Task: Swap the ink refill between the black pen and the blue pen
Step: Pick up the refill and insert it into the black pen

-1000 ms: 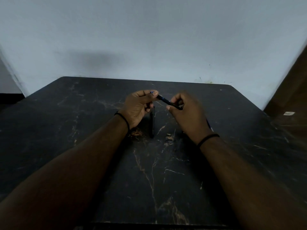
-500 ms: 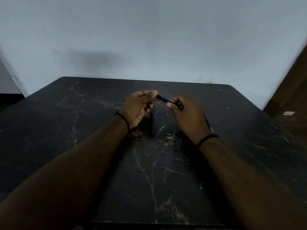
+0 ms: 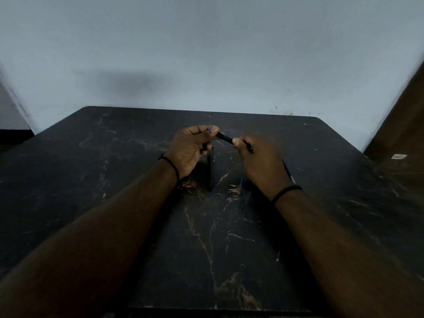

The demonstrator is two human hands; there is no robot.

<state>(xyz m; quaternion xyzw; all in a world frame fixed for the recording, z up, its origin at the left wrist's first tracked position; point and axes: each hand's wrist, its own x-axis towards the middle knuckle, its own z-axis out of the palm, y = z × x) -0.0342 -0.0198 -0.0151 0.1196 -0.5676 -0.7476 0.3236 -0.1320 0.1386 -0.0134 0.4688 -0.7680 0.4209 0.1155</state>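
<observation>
Above the dark marble table (image 3: 114, 191), a dark pen (image 3: 224, 138) is held between both hands. The left hand (image 3: 191, 149) is closed on its far end, where a blue tip shows; the right hand (image 3: 259, 161) is pinched on its near end. A second dark barrel (image 3: 210, 171) lies on the table below the left hand. Which pen is held cannot be told. The step is judged to be unscrewing or rejoining; a steady counter-twist is required next.
</observation>
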